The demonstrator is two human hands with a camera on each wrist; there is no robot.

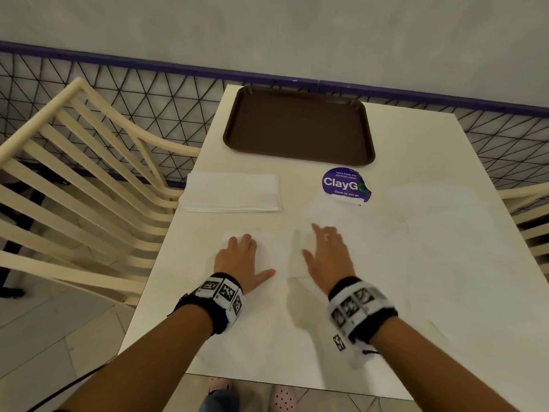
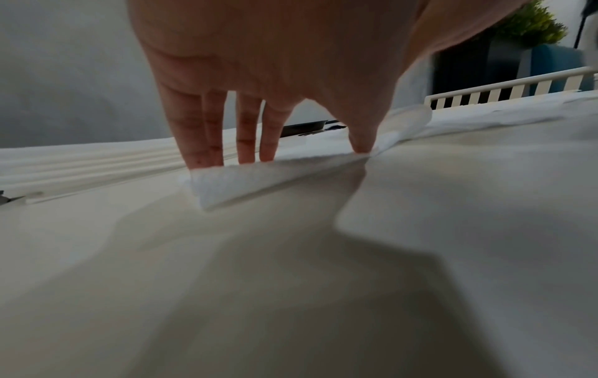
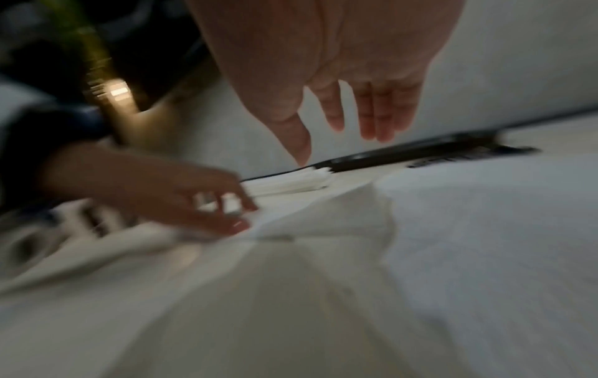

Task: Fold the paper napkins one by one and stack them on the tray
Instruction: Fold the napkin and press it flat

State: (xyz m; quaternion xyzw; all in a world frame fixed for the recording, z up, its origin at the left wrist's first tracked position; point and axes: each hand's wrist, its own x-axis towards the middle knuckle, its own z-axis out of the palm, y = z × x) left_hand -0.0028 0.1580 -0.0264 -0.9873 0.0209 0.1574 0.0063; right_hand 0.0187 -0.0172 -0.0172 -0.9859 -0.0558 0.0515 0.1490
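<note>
A brown tray [image 1: 298, 126] sits at the far end of the white table [image 1: 445, 233] with nothing on it. In front of it, to the left, lies a stack of white napkins [image 1: 231, 191]. One opened napkin [image 1: 285, 257] is spread on the table near me. My left hand [image 1: 252, 257] lies flat on its left part; the straight fingers [image 2: 207, 133] and thumb press its edge [image 2: 246, 184] down. My right hand [image 1: 319, 245] is blurred, fingers straight, and hovers over the napkin's raised right part [image 3: 323, 220] without holding anything.
A round purple sticker [image 1: 344, 182] is on the table right of the stack, its lower edge covered by paper. Cream slatted chairs stand at the left [image 1: 89, 173] and right [image 1: 528, 209]. A wire fence [image 1: 148, 93] runs behind the table.
</note>
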